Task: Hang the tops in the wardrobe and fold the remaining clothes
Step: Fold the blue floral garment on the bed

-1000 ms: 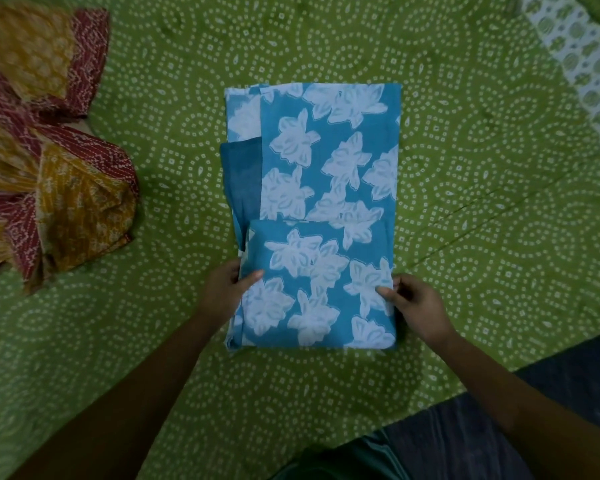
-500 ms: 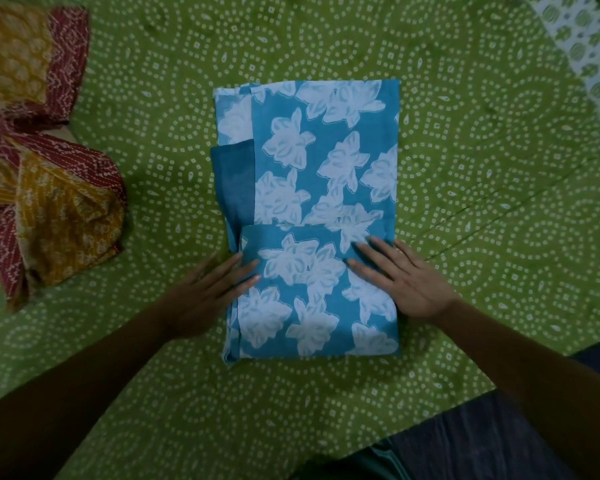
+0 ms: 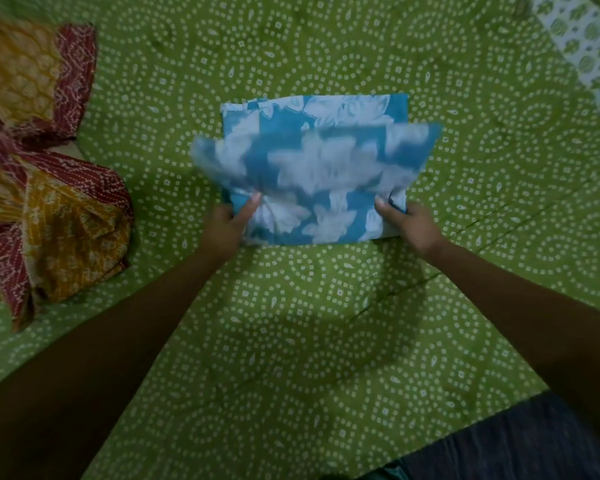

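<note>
A blue garment with white flowers (image 3: 312, 161) lies partly folded in the middle of the green bedsheet (image 3: 309, 341). My left hand (image 3: 227, 225) grips its near left corner, thumb on top. My right hand (image 3: 407, 225) grips the near right corner the same way. The near folded part is lifted and blurred, swinging over the far part that still lies flat on the sheet.
A heap of mustard-yellow and maroon printed cloth (image 3: 42, 174) lies at the left edge. A white cloth with green print (image 3: 582, 53) shows at the top right. Dark fabric (image 3: 499, 441) sits at the bottom right.
Both hands went from pressing flat on the folded near section to gripping its corners. They have lifted it and carried it away from me over the rest of the garment.
</note>
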A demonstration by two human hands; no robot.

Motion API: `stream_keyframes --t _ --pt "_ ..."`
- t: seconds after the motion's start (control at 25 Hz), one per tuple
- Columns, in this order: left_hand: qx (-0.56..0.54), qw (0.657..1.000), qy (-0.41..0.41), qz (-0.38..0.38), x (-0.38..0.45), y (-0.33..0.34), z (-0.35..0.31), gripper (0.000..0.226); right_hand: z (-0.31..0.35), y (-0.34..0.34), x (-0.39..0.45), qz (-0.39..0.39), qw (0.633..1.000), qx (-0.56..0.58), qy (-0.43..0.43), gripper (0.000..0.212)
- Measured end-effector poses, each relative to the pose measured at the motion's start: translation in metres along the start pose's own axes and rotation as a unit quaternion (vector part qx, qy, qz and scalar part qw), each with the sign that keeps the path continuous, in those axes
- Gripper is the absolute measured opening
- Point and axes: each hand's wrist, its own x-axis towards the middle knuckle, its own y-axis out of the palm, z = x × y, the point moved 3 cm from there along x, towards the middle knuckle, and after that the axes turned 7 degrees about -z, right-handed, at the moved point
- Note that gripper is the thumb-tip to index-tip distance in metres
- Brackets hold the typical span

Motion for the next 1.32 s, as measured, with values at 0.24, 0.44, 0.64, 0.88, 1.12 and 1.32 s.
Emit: stream_keyframes --t 0.24,0.44,0.64,0.88,1.12,1.32 --pt "-0.047 0.998 -0.043 -0.019 -0.010 -0.004 -0.001 0.034 0.005 0.002 0.000 -0.089 0.995 -0.009 0.040 0.049" --pt "-0.055 0.988 -0.129 -0.069 -0.091 0.012 0.015 0.029 -0.014 -0.008 -0.048 -0.121 0.982 -0.144 0.014 0.036" --pt "0.149 0.960 0.152 -0.180 -0.073 0.027 -0.079 0.053 0.025 0.039 -0.033 -0.185 0.866 -0.374 -0.277 0.058" --pt "0.264 0.939 0.090 -0.199 0.030 0.060 -0.053 0.074 0.036 0.065 0.053 -0.175 0.786 -0.510 -0.302 0.066" --pt "0.184 0.930 -0.040 -0.316 0.047 0.028 -0.019 0.077 0.033 0.037 0.062 -0.270 0.854 -0.377 -0.237 0.068" --pt "0.151 0.945 -0.092 -0.277 -0.062 0.072 -0.006 0.077 -0.026 0.031 -0.012 -0.277 0.875 -0.362 -0.160 0.068"
